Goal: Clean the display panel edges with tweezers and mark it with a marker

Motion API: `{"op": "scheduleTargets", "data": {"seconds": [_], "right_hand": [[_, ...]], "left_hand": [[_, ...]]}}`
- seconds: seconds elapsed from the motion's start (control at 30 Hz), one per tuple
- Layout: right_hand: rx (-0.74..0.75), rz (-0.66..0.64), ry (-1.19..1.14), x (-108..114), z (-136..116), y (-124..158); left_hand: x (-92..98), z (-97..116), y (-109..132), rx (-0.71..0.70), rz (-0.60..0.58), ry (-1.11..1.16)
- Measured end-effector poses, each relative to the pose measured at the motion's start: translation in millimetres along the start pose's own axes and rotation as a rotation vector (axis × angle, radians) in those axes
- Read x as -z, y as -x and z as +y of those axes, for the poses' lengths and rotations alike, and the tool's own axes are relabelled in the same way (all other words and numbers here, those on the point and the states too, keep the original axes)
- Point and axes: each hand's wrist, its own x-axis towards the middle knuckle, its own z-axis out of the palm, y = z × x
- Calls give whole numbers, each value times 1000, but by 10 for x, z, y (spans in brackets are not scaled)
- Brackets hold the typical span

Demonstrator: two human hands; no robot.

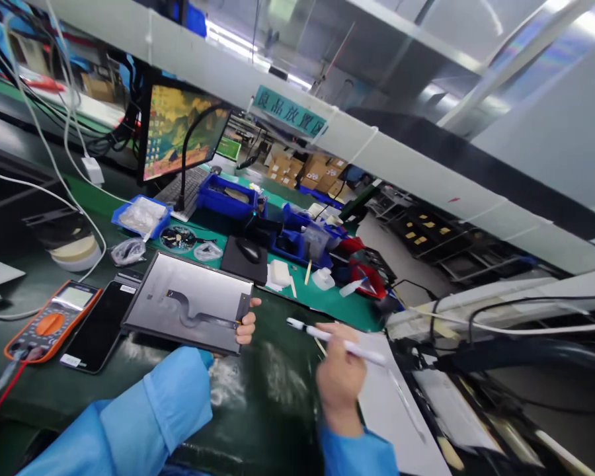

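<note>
My left hand [245, 325] grips the right edge of a rectangular display panel [188, 301], which has a grey metal back and a dark flex cable across it. The panel is tilted on the green mat [272, 390]. My right hand [340, 373] holds a white marker pen [337, 340] above the mat, to the right of the panel. The pen's tip points left, towards the panel, without touching it. Both hands are in light blue sleeves.
An orange digital multimeter [52, 320] and a black phone-like slab [102, 327] lie left of the panel. Beyond it are a mouse on a black pad [242, 259], blue bins [227, 196], and a monitor [183, 129]. A white sheet [391, 403] and cables lie to the right, under a low white shelf beam [327, 132].
</note>
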Motion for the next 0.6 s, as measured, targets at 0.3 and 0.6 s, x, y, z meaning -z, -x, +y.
{"op": "scheduleTargets", "data": {"seconds": [0.3,0.6], "right_hand": [[109,6,-195,-413,162,-116],[117,-21,-339,-325,360,-80]], "left_hand": [[23,104,83,-114,-63,-73],[414,378,-221,289,1,-280]]}}
